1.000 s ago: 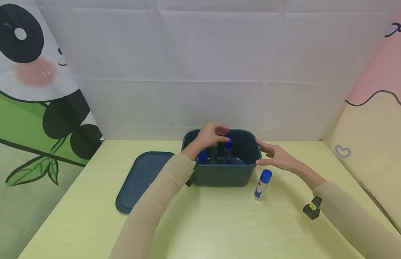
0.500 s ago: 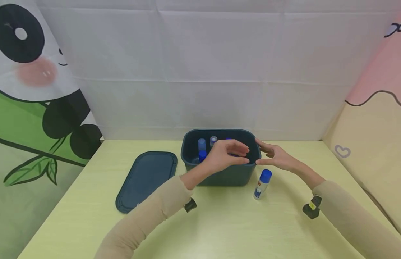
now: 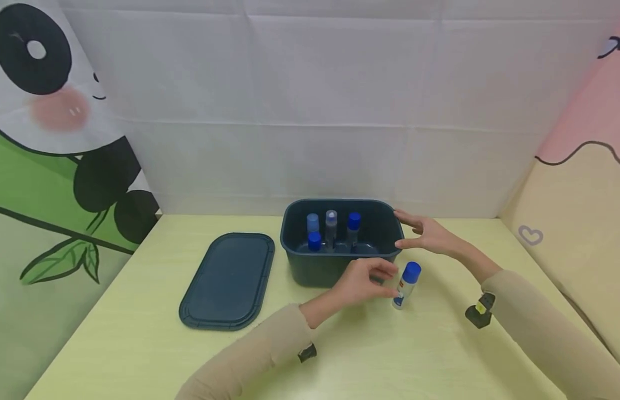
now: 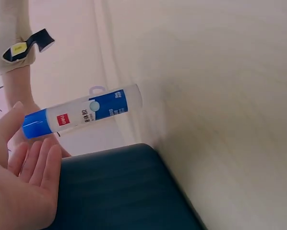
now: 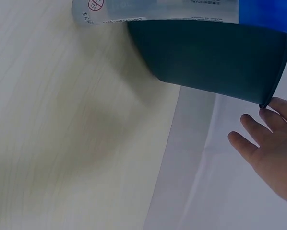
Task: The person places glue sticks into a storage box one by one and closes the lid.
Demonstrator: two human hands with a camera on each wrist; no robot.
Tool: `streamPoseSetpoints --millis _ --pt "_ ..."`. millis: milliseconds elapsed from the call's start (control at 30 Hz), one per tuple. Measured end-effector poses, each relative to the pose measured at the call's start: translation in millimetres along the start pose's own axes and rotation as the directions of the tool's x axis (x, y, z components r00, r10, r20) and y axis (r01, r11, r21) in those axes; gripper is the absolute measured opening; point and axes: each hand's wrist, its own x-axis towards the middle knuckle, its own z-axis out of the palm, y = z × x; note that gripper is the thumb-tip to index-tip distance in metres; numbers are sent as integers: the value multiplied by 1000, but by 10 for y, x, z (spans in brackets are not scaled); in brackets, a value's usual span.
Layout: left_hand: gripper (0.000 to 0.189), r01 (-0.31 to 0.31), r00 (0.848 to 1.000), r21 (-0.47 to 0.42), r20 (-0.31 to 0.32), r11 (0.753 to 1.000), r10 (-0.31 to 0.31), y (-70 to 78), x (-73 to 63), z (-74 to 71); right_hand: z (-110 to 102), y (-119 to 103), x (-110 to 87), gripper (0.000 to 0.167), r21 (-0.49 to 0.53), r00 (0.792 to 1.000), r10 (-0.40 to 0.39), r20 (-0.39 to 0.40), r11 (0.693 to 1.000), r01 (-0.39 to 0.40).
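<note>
Blue-capped glue bottle (image 3: 409, 280) upright on table (image 3: 390, 361), four o'clock of dark-teal bin (image 3: 310, 270)! Left hand (image 3: 362, 281) right beside, bottle's nine o'clock, fingers loose, ungripped; right hand (image 3: 431, 236), bin's three o'clock, fingers spread, touching it.

Left hand (image 4: 26, 189), blue-capped glue bottle (image 4: 81, 111) — contact unclear, teal bin (image 4: 114, 189) alongside

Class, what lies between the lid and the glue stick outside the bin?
In the head view: bare table beside the lid, then the bin and, in front of it, the left hand by the glue stick.
</note>
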Motion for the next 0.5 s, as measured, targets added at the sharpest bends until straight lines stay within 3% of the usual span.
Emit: streamPoseSetpoints --millis 133,233,367,500 --pt "46 -30 999 117 -31 993 34 -24 16 71 2 7 10 76 -5 1000 5 -2 1000 -5" --pt "47 -38 998 139 -51 990 46 -55 50 155 2 14 12 76 -8 1000 -3 -3 1000 3" --pt "42 -35 991 98 -125 995 47 -114 87 298 10 24 8 75 -13 1000 -14 -5 1000 14" --pt "37 -16 974 28 -225 999 22 -134 96 420 9 26 3 75 -15 1000 -19 -5 1000 19"
